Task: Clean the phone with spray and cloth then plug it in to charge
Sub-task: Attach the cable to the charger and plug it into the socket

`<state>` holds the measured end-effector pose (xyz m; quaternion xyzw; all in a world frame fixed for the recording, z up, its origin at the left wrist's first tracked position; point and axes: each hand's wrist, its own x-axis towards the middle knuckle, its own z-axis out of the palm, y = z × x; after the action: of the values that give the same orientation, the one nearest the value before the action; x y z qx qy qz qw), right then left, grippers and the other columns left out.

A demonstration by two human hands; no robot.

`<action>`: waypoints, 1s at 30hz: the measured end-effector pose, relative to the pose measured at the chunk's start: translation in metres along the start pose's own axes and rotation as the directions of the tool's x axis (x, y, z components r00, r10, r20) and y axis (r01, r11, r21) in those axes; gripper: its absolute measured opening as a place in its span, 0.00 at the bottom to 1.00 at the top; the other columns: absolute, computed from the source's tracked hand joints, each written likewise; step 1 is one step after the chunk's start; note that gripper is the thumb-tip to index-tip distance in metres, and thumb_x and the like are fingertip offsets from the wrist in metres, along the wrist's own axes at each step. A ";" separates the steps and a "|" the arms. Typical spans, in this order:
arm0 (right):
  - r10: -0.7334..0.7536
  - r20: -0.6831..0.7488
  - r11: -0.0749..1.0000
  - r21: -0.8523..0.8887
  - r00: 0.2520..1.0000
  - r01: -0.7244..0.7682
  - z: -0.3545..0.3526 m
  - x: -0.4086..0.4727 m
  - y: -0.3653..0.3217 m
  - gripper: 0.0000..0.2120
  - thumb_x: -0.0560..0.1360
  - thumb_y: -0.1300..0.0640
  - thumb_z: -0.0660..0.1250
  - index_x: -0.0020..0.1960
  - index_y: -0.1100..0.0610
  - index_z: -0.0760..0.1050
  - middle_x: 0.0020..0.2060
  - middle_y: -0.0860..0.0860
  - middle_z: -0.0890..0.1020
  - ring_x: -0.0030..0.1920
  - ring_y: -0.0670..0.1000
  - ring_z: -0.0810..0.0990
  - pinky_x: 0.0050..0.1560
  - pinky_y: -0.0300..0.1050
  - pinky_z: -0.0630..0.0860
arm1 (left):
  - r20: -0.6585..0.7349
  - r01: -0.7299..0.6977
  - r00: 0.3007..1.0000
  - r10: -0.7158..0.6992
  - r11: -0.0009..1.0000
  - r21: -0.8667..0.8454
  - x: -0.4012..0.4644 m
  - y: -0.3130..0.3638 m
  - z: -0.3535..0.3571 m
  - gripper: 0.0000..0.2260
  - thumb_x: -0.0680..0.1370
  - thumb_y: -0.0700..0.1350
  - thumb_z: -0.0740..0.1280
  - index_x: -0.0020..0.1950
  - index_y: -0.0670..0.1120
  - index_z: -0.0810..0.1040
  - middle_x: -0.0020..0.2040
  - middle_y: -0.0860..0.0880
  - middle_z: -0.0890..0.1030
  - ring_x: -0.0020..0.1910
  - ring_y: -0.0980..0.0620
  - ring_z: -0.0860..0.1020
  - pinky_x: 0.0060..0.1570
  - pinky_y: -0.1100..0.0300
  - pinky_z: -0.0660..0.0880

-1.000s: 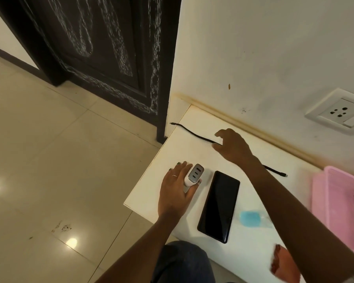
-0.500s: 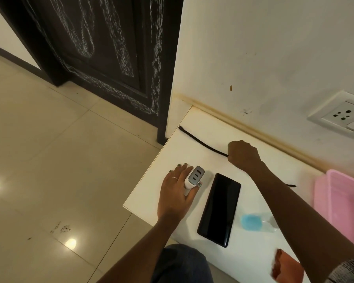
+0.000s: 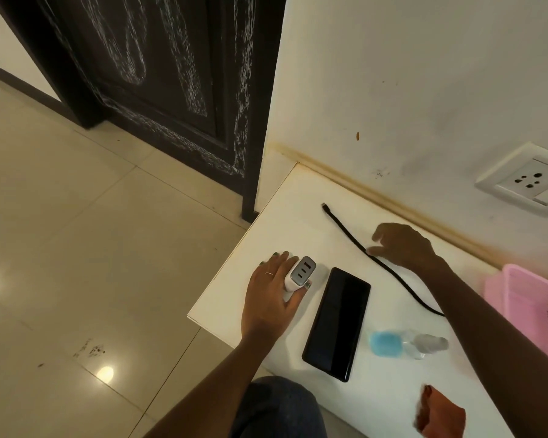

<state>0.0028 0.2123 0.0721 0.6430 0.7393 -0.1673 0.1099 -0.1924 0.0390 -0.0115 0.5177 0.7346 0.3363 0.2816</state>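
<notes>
Gripping the charger (image 3: 300,273), left hand (image 3: 271,298); right hand (image 3: 405,246) touches cable (image 3: 389,270)

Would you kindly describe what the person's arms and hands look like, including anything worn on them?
Both forearms are bare, with no sleeves in view. The left hand wears a thin ring on one finger, and its nails are painted a dark greenish colour. The right hand shows no ring or band from this angle.

Black phone (image 3: 336,324) lies flat, screen dark; spray bottle (image 3: 405,343) on its side just right of it, rust cloth (image 3: 440,414) nearer, black cable (image 3: 389,270) beyond
</notes>
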 end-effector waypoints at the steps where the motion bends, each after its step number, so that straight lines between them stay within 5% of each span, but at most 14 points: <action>1: -0.021 -0.056 0.996 0.084 0.998 0.026 0.001 0.003 -0.010 0.12 0.70 0.48 0.70 0.51 0.51 0.75 0.47 0.47 0.77 0.52 0.51 0.76 0.49 0.45 0.70 | -0.001 -0.003 1.000 0.003 1.000 0.003 0.000 0.000 0.000 0.28 0.74 0.64 0.59 0.71 0.56 0.68 0.73 0.54 0.67 0.73 0.49 0.65 0.72 0.45 0.62; 5: -0.072 -0.135 0.958 0.267 0.988 0.107 0.007 0.018 -0.054 0.19 0.71 0.48 0.70 0.58 0.55 0.73 0.51 0.53 0.80 0.54 0.54 0.77 0.50 0.46 0.71 | 0.002 -0.001 1.000 0.001 1.000 0.000 0.001 -0.001 0.001 0.27 0.74 0.64 0.58 0.71 0.56 0.67 0.73 0.54 0.67 0.73 0.50 0.65 0.73 0.46 0.61; 8: -0.073 -0.125 0.964 0.246 0.989 0.102 0.020 0.027 -0.076 0.24 0.72 0.49 0.69 0.64 0.57 0.70 0.56 0.56 0.78 0.59 0.57 0.75 0.55 0.49 0.72 | 0.004 0.003 1.000 -0.003 1.000 -0.002 0.001 0.000 0.001 0.27 0.74 0.65 0.58 0.71 0.57 0.67 0.73 0.55 0.68 0.72 0.50 0.65 0.73 0.46 0.61; 12: -0.063 -0.247 0.987 0.130 0.967 0.098 0.040 0.031 -0.088 0.16 0.75 0.55 0.68 0.59 0.59 0.72 0.55 0.57 0.79 0.57 0.58 0.75 0.53 0.51 0.73 | 0.010 0.010 1.000 -0.010 1.000 -0.004 0.002 0.000 0.001 0.27 0.74 0.65 0.57 0.71 0.57 0.67 0.73 0.55 0.67 0.73 0.50 0.65 0.73 0.48 0.59; 17: -0.052 -0.272 0.910 0.384 0.961 0.157 0.037 0.021 -0.091 0.07 0.74 0.61 0.67 0.51 0.61 0.77 0.49 0.58 0.80 0.48 0.56 0.77 0.46 0.45 0.71 | 0.015 0.016 1.000 -0.016 1.000 -0.015 0.001 0.000 -0.001 0.28 0.73 0.65 0.58 0.71 0.57 0.67 0.73 0.55 0.67 0.73 0.51 0.65 0.73 0.46 0.60; 22: -0.019 -0.279 0.688 0.693 0.960 0.215 0.004 -0.023 -0.095 0.05 0.72 0.62 0.68 0.47 0.59 0.80 0.38 0.50 0.82 0.32 0.45 0.78 0.34 0.31 0.72 | 0.007 -0.006 1.000 0.006 1.000 -0.005 0.000 0.000 -0.001 0.27 0.74 0.63 0.60 0.71 0.56 0.68 0.73 0.53 0.68 0.72 0.49 0.65 0.72 0.44 0.62; 26: -0.091 -0.265 0.708 0.661 0.960 0.250 -0.012 -0.066 -0.095 0.04 0.72 0.58 0.69 0.40 0.54 0.82 0.35 0.46 0.83 0.35 0.36 0.78 0.38 0.23 0.69 | 0.001 -0.019 1.000 0.019 1.000 -0.004 0.000 -0.001 0.000 0.26 0.75 0.62 0.61 0.71 0.55 0.68 0.73 0.53 0.69 0.72 0.49 0.66 0.72 0.45 0.62; 30: -0.175 -0.204 0.798 0.543 0.963 0.260 -0.007 -0.099 -0.096 0.04 0.71 0.58 0.72 0.46 0.54 0.83 0.40 0.46 0.83 0.41 0.39 0.78 0.41 0.22 0.70 | -0.001 -0.016 1.000 0.016 1.000 -0.025 0.000 0.000 0.000 0.26 0.75 0.63 0.59 0.71 0.55 0.68 0.73 0.53 0.69 0.72 0.49 0.66 0.73 0.46 0.60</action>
<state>-0.0770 0.1130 0.1264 0.5674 0.7313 -0.3434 -0.1588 -0.1929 0.0391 -0.0118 0.5197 0.7264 0.3477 0.2851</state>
